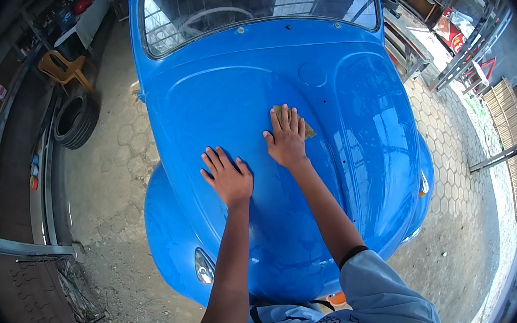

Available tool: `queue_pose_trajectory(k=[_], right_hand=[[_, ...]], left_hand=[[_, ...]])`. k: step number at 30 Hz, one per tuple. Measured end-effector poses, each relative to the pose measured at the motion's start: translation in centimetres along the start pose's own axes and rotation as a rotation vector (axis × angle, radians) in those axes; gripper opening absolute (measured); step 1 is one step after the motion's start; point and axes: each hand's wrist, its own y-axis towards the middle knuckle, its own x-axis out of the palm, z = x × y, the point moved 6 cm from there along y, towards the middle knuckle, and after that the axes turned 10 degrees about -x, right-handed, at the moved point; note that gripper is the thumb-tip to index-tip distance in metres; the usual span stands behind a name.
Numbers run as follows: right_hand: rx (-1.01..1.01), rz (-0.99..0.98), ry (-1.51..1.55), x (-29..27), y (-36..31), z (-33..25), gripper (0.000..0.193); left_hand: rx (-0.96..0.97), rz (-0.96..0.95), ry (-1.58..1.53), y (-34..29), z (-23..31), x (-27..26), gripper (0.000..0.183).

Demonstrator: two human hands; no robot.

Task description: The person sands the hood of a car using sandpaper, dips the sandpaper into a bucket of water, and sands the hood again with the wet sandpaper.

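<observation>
Olive-brown sheet (310,132) on far half of blue car hood (215,109), pressed beneath my right hand (288,142), fingers flat, seemingly for even contact; I see left hand (230,180) spread, empty, nearer, likely bracing.

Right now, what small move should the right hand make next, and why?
Perhaps slide the right hand and the olive-brown sheet beneath it slightly rightward: the blue car hood looks duller on their left, glossier on their right.
</observation>
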Motion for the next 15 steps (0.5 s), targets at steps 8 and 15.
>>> queue_pose_trajectory(k=[8,15], right_hand=[[-0.213,0.088,0.183,-0.8,-8.2,-2.0,0.068],[-0.269,-0.063,0.275,-1.2,-20.1,-2.2,0.070]], left_hand=[[-0.012,0.007,-0.030,0.2,-0.3,0.0,0.061],[-0.003,0.008,-0.049,0.4,0.4,-0.7,0.061]])
